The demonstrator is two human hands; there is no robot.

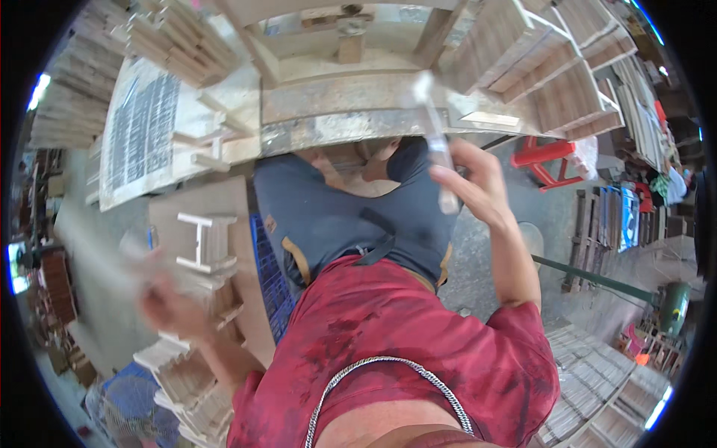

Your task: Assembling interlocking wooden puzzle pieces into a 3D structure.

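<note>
My right hand [474,183] was clamped on a thin wood slat [435,142], held upright in front of the bench [336,112], probably so one end could go down first. My left hand [168,306] was blurred near the H-shaped wood frame [205,243] on a board at my left; its grip I could not tell. A blue crate [270,280] sat beside the board, contents hidden.

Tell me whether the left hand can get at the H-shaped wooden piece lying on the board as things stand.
Probably yes. The left hand, motion-blurred, hangs just below the H-shaped wooden piece on the board, and nothing lies between them. Whether that hand already holds something is too blurred to tell.
</note>
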